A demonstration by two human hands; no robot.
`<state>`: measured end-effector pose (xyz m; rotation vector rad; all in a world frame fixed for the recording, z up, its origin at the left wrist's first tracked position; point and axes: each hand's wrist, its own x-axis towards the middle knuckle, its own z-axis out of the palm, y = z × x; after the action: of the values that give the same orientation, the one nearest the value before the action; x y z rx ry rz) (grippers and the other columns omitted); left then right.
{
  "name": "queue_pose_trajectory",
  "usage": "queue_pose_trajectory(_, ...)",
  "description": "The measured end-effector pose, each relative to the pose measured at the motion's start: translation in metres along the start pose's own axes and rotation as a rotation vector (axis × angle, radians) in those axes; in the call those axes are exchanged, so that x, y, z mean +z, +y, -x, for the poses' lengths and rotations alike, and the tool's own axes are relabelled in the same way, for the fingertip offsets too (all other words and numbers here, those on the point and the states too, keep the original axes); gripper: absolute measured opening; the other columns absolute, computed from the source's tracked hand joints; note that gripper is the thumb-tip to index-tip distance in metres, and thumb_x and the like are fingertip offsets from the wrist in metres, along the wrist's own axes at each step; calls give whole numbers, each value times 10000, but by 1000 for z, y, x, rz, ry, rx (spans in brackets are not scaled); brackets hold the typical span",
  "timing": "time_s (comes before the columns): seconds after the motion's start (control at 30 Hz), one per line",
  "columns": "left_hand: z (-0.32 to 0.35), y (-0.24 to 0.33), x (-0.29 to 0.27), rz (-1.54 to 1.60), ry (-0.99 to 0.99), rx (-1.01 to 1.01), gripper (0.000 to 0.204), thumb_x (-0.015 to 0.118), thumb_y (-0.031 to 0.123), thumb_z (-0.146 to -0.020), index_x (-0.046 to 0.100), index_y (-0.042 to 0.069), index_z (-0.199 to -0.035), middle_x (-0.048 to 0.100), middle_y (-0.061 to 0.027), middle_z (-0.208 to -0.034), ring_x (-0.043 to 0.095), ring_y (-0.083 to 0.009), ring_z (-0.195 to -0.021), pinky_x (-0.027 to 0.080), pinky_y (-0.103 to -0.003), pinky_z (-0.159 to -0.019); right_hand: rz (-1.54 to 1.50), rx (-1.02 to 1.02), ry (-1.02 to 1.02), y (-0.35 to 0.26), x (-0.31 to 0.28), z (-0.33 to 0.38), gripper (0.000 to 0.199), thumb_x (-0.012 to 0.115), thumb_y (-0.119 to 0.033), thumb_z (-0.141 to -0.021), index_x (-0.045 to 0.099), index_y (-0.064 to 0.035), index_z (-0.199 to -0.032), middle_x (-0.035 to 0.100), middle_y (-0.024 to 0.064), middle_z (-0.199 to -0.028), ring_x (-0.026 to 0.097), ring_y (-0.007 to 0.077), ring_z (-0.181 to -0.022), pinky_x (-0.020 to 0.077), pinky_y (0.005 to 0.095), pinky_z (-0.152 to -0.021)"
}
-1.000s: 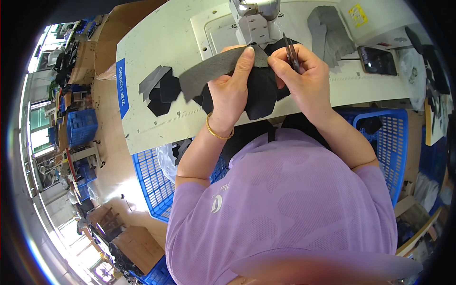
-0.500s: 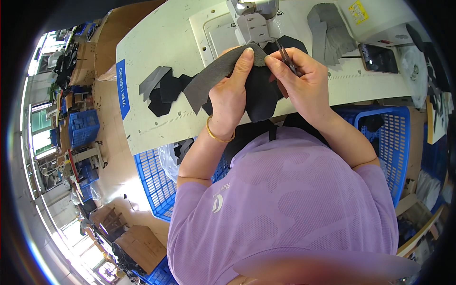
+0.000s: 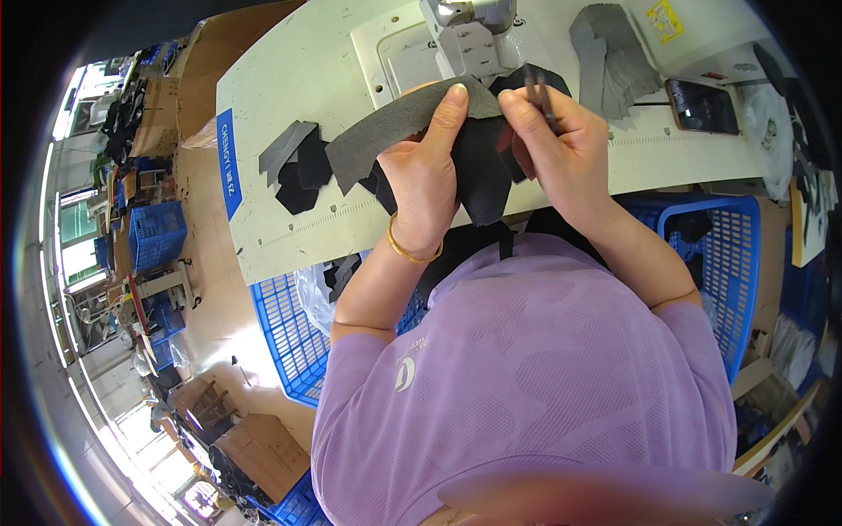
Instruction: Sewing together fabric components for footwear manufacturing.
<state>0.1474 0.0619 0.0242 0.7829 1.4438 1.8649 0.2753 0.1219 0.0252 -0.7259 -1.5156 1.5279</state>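
Note:
My left hand (image 3: 423, 180) is closed on a curved strip of grey fabric (image 3: 377, 131), its thumb pressed flat on top and the fingers underneath. Joined or lying against that strip, a black fabric piece (image 3: 482, 184) hangs toward my body. My right hand (image 3: 568, 153) grips dark thread snips (image 3: 541, 101), which stick up from its fingers and are blurred. Its thumb and forefinger tips are at the right end of the grey strip. Both hands are just in front of the sewing machine head (image 3: 469, 48); the needle area is hidden.
Grey and black cut pieces (image 3: 303, 167) lie at the table's left. At the right are stacked grey pieces (image 3: 610, 66), a phone (image 3: 702, 107) and a clear plastic bag (image 3: 765, 140). Blue baskets (image 3: 285, 337) stand below the table's front edge on both sides.
The grey strip's left end has swung up and outward, showing it flatter. My right hand has shifted slightly right, and the snips now point more upright.

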Motion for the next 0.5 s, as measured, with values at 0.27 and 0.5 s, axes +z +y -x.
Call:
queue_pose_trajectory(0.27,2,4,4,42,14,63,130,686,93,-914,659,-23,-966,670,-36,-858,589,-81,-742,482,-217,-676,106,-142,28,6,-2,2,197,670,-199,-922,684,-2,-911,595,-39,-633,456,-10,-552,348,183,-477)
queue_pose_trajectory(0.5,3,5,7,76,52,17,116,694,81,-903,658,-17,-955,664,-29,-859,578,-79,-723,474,-215,-654,251,-254,11,5,-4,1,164,666,-168,-912,657,-6,-892,608,21,-648,543,69,-555,429,223,-521)
